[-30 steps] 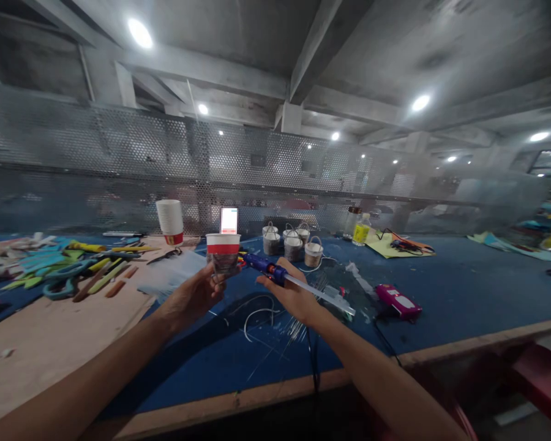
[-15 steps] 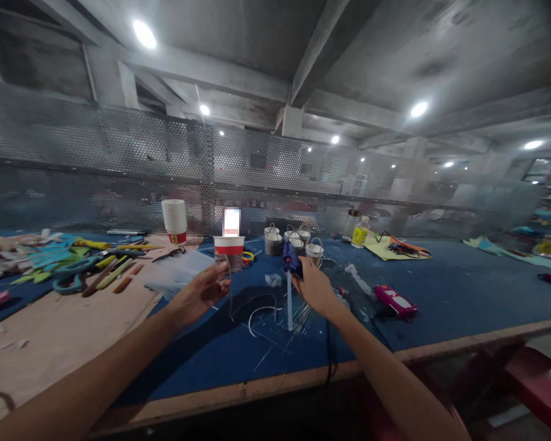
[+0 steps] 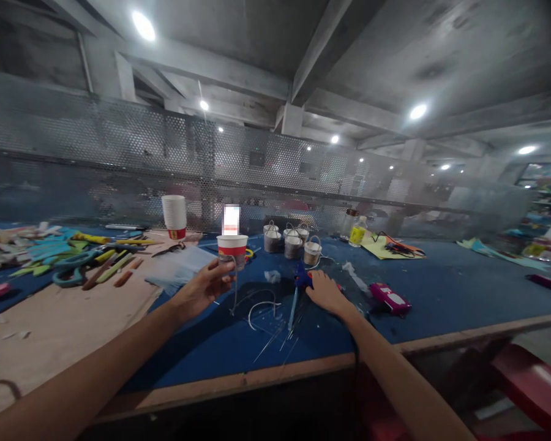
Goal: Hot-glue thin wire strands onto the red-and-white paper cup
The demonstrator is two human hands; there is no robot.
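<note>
My left hand (image 3: 207,286) is closed round the lower part of a paper cup (image 3: 232,246) with a white rim and a red band. A length of cord (image 3: 236,288) hangs down from the cup beside my fingertips. My right hand (image 3: 327,293) has its fingers over a dark blue glue gun (image 3: 303,277), now low at the table top. A pale glue stick (image 3: 293,308) sticks out of the gun towards me. Just beyond stand several small cord-wrapped cups with handles (image 3: 293,246). A curved white strand (image 3: 256,312) lies between my hands.
A stack of paper cups (image 3: 174,214) stands back left, near blue-handled scissors (image 3: 68,272) and craft sticks. A lit phone screen (image 3: 231,220) is behind my cup. To the right are a yellow-labelled bottle (image 3: 359,233) and a magenta packet (image 3: 390,298). A metal mesh partition (image 3: 266,165) closes the back.
My right hand has lowered the glue gun to the table and shifted it slightly right, its glue stick now slanting. My left hand still holds the cup, moved slightly right.
</note>
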